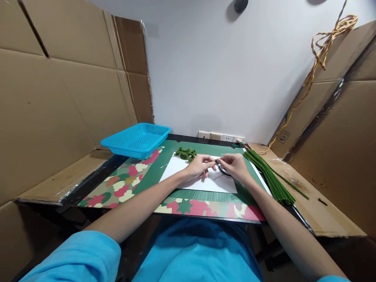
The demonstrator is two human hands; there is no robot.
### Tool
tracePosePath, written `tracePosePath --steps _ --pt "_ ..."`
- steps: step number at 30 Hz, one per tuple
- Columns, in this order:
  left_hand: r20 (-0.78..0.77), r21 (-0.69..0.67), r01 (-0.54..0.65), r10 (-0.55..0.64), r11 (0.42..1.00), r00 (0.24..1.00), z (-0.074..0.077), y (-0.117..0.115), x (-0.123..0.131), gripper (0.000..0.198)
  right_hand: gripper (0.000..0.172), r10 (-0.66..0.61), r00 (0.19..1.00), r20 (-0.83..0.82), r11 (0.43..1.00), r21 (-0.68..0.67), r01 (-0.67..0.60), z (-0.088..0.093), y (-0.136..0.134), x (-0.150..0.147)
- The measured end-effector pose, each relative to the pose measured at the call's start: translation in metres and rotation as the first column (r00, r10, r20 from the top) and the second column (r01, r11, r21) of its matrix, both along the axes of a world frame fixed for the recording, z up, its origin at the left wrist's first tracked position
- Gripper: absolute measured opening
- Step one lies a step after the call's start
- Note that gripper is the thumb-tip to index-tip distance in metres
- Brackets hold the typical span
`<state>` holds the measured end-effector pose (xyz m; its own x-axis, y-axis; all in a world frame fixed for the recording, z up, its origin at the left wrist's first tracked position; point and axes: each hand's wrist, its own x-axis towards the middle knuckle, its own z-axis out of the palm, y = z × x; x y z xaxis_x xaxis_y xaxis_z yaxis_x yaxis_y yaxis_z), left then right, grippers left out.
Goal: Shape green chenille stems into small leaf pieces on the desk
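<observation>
My left hand [201, 166] and my right hand [233, 166] meet over a sheet of white paper [190, 183], fingertips pinched close together. Between them is a small dark green piece [216, 161], which looks like a pipe cleaner; the fingers hide most of it. Just below the right fingers lies a black curved, loop-like thing [225, 171], partly covered by that hand. A thin red line [218, 177] shows on the paper beside it. Several curled green pipe cleaner pieces [185, 153] lie in a pile beyond my left hand.
A bundle of long green pipe cleaners [270, 178] lies on the right. A blue plastic basket [136, 150] stands at the back left. Cardboard walls [73, 86] flank the table, and power sockets [216, 136] line the back. Twisted yellow wire [308, 78] hangs at the right.
</observation>
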<state>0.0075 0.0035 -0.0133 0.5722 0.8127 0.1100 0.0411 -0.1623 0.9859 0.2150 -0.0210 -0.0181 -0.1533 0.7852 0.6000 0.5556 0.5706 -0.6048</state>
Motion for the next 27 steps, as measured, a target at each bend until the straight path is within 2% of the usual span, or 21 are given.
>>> tracePosePath --steps 4,10,14,20,27 --pt "-0.002 -0.005 0.000 0.000 1.000 1.000 -0.0002 -0.0005 0.0012 0.038 0.042 -0.014 1.000 0.010 1.000 0.014 0.014 -0.0022 0.0023 -0.0001" --pt "-0.007 -0.053 -0.008 0.008 0.999 1.000 0.0004 0.0053 0.0016 0.044 0.030 -0.098 0.986 0.135 0.991 0.103 0.084 -0.0006 0.0040 -0.0020" --pt "-0.017 -0.070 0.004 -0.006 0.998 1.000 0.0008 0.0075 0.0007 0.040 0.023 -0.133 0.967 0.218 0.985 0.133 0.106 0.0014 0.0024 -0.0028" --pt "-0.036 -0.086 0.004 -0.007 0.996 0.999 0.0021 0.0035 0.0019 0.033 0.017 -0.131 0.962 0.241 0.986 0.129 0.102 0.0018 0.0013 -0.0006" --pt "-0.042 -0.091 -0.001 -0.003 0.996 0.999 -0.0015 0.0062 0.0025 0.034 0.025 -0.136 0.963 0.233 0.987 0.120 0.110 0.0011 0.0029 0.0023"
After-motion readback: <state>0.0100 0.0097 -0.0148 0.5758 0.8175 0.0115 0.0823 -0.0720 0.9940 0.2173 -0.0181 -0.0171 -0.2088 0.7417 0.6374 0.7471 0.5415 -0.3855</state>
